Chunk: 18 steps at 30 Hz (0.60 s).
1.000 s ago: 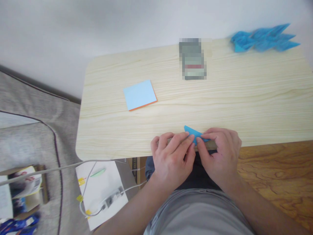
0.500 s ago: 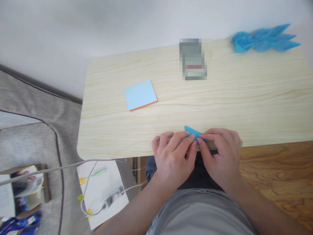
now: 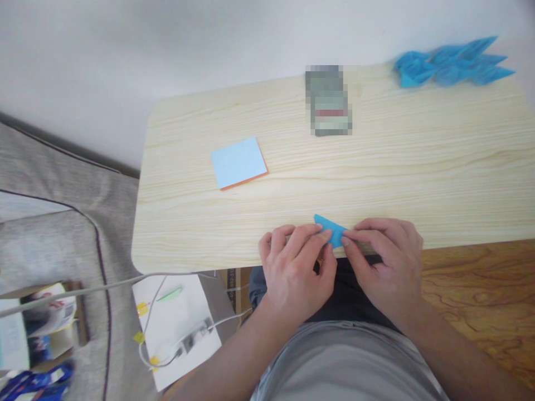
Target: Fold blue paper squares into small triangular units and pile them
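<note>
A small folded piece of blue paper (image 3: 330, 229) lies at the near edge of the light wooden table (image 3: 418, 167). My left hand (image 3: 296, 267) has its fingers curled, with the fingertips pressed on the paper's left side. My right hand (image 3: 387, 262) is curled too, its fingertips pinching the paper's right side. Most of the paper is hidden under the fingers; only a pointed corner shows.
A pad of light blue square sheets with an orange underside (image 3: 239, 162) lies on the table's left part. A blurred-out object (image 3: 328, 100) stands at the back. Several folded blue paper pieces (image 3: 451, 61) sit in the far right corner. Cables and a power strip (image 3: 184, 340) lie on the floor at left.
My right hand has shifted slightly to the right along the table edge, uncovering a bit more of the blue paper. My left hand has stayed almost in place.
</note>
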### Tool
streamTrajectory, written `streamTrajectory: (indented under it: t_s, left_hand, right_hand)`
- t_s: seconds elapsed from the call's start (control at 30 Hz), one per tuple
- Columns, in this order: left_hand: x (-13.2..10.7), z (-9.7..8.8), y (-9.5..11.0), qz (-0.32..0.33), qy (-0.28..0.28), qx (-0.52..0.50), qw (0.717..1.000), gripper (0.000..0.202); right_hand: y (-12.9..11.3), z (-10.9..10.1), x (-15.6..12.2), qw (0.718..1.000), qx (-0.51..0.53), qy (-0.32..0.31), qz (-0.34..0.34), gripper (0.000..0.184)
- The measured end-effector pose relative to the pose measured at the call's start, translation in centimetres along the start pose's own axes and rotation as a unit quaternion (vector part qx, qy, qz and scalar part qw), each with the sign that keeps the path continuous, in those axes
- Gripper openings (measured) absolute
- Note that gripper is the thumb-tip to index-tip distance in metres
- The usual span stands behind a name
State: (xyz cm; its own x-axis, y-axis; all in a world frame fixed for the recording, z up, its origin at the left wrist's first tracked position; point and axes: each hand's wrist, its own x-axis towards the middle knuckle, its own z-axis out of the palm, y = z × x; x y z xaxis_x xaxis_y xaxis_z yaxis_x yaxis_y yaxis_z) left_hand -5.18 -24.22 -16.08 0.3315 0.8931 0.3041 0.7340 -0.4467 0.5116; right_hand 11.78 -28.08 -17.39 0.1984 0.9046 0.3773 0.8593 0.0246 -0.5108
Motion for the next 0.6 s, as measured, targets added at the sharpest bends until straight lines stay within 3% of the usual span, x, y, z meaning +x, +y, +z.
streamTrajectory:
  t_s: [0.6]
  left_hand:
    - [-0.08,0.18,-0.11,0.005,0.01,0.001,1.0,0.015]
  right_hand:
    - [1.01,0.41,-0.83,0.999,-0.024,0.003,-0.043,0.019]
